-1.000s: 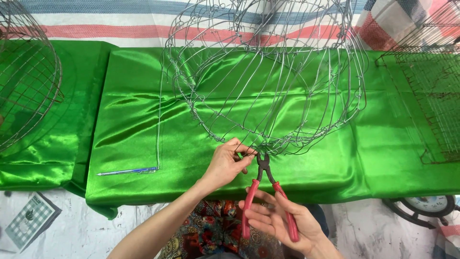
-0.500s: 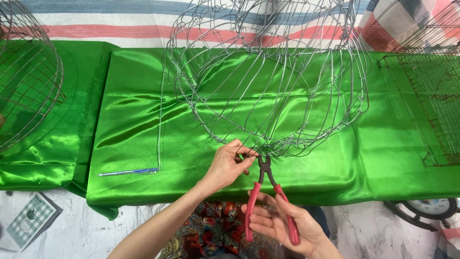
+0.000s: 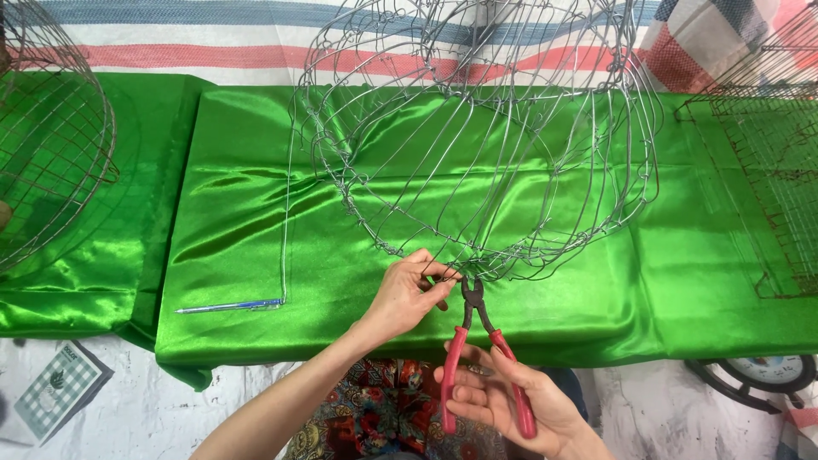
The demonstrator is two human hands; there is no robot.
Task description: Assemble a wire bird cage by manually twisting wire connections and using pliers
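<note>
One green satin cloth [image 3: 256, 255] spread over the whole table surface, wrinkled, front edge hanging down. Round wire basket frame [image 3: 477, 136] standing on the cloth at centre, open ribs curving down to a lower rim near the front edge of the table. Second round wire basket [image 3: 51, 145] at far left, partly out of view. Flat rusty wire mesh panel [image 3: 775, 170] at far right, lying on the cloth. Long straight wire [image 3: 285, 213] lying left of the centre frame, running down to a blue pen [image 3: 230, 305] just beside its lower end. Small checked booklet [image 3: 55, 388] on the floor, lower left.

Left hand [image 3: 409, 294] at the lower rim of the centre frame, thumb and fingers pinched together on a wire of the rim. Right hand [image 3: 503, 400] below it, palm up, fingers curled loosely around the two red handles of the pliers [image 3: 473, 341]. Handles somewhat apart. Dark plier head pointing up, touching the rim wire just beside the left fingertips; closed on the wire or not: cannot tell.
</note>
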